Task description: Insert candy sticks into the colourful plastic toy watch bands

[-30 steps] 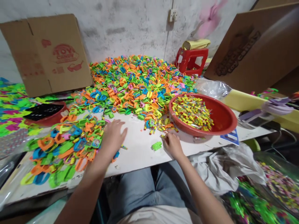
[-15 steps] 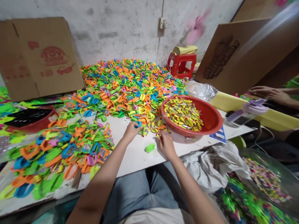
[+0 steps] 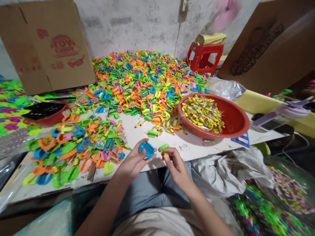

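Note:
My left hand (image 3: 135, 161) is closed round a blue plastic toy watch (image 3: 147, 149), held above the table's front edge. Close by on the right, my right hand (image 3: 176, 165) pinches a small yellow-and-red wrapped candy (image 3: 165, 154). A green toy watch (image 3: 163, 147) lies on the table just behind the right fingertips. Farther back, another green watch (image 3: 152, 133) sits beside loose yellow candies (image 3: 169, 127). The red basin (image 3: 237, 123) at the right holds many of these candies.
A big heap of coloured toy watches (image 3: 137, 82) covers the table's back, with a smaller pile (image 3: 91, 144) at the left. Cardboard boxes (image 3: 46, 49) stand on both sides. A red stool (image 3: 205, 57), a purple-lidded container (image 3: 283, 114) and crumpled white cloth (image 3: 226, 173) are at the right.
Both hands have come back toward my body, the left bringing the blue watch and the right now showing a candy. The camera view has shifted too.

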Motion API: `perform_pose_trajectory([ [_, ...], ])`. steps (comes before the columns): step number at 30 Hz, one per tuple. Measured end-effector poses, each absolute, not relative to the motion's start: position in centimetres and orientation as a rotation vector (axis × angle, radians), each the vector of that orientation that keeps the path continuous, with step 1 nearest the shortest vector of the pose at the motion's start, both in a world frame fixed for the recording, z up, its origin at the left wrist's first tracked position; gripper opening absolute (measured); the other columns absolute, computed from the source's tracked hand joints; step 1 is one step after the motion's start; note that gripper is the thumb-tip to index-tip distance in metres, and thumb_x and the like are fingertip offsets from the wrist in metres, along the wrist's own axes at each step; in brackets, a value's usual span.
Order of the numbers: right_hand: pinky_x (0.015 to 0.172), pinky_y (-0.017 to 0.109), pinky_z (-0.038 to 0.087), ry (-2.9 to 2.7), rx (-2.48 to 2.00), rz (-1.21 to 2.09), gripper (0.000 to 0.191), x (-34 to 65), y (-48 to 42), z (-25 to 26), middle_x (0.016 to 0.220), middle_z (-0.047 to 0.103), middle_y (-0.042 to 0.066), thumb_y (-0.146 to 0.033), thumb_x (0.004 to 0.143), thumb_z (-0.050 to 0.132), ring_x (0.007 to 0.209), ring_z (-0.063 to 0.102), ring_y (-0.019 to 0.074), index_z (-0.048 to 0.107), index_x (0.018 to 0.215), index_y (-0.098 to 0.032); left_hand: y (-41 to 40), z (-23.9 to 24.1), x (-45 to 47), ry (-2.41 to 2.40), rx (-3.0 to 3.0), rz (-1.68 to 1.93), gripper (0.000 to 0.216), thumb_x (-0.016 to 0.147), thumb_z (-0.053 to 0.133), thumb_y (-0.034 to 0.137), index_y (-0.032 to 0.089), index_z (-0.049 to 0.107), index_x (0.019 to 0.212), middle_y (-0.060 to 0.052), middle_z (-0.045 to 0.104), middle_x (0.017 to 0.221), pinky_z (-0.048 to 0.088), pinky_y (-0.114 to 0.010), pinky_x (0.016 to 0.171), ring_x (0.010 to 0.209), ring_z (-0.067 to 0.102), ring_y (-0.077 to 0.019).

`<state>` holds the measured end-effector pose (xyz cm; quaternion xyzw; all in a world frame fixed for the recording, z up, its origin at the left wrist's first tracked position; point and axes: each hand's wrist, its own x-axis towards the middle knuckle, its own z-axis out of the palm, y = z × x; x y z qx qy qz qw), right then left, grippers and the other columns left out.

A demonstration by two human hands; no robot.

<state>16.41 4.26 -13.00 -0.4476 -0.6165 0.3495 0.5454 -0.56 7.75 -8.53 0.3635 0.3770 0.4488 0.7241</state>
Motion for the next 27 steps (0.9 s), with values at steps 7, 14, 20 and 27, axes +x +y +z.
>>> perform_pose_trajectory([
  [7, 0.070, 0.026, 0.048, -1.539, -1.075, 0.642, 0.013, 16.0, 2.7, -11.1, 0.091, 0.061, 0.004, -0.026, 0.093, 0.046, 0.081, 0.059, 0.0150, 0.053, 0.103, -0.021, 6.3, -9.4, 0.1, 0.985, 1.151, 1.072, 0.057, 0.059, 0.084, 0.033, 0.022, 0.051, 0.105, 0.002, 0.060, 0.088, 0.046, -0.021, 0.070, 0.077, 0.058, -0.0114],
  [14, 0.075, 0.028, 0.048, -1.651, -1.048, 0.454, 0.014, 16.4, 2.3, -9.9, 0.092, 0.062, 0.004, -0.017, 0.094, 0.044, 0.086, 0.059, 0.0162, 0.054, 0.103, -0.021, 4.5, -7.8, 0.5, 1.070, 1.443, 1.028, 0.040, 0.072, 0.072, 0.026, 0.023, 0.050, 0.106, 0.000, 0.060, 0.101, 0.049, -0.024, 0.080, 0.088, 0.060, -0.0130],
  [20, 0.068, 0.030, 0.043, -1.857, -1.102, 0.196, 0.014, 16.4, 2.0, -9.2, 0.086, 0.061, 0.006, -0.015, 0.093, 0.040, 0.076, 0.055, 0.0185, 0.052, 0.101, -0.018, 4.2, -8.2, 0.4, 1.150, 1.599, 1.078, 0.037, 0.075, 0.070, 0.029, 0.025, 0.050, 0.106, 0.000, 0.055, 0.104, 0.047, -0.025, 0.083, 0.094, 0.057, -0.0136],
  [27, 0.069, 0.034, 0.032, -2.225, -1.368, 0.011, 0.017, 16.2, 1.8, -8.5, 0.082, 0.062, 0.008, -0.018, 0.093, 0.043, 0.075, 0.052, 0.0229, 0.056, 0.103, -0.014, 4.5, -9.3, 0.2, 1.206, 1.522, 0.998, 0.042, 0.078, 0.066, 0.033, 0.024, 0.046, 0.114, 0.000, 0.053, 0.097, 0.044, -0.028, 0.084, 0.091, 0.054, -0.0148],
])
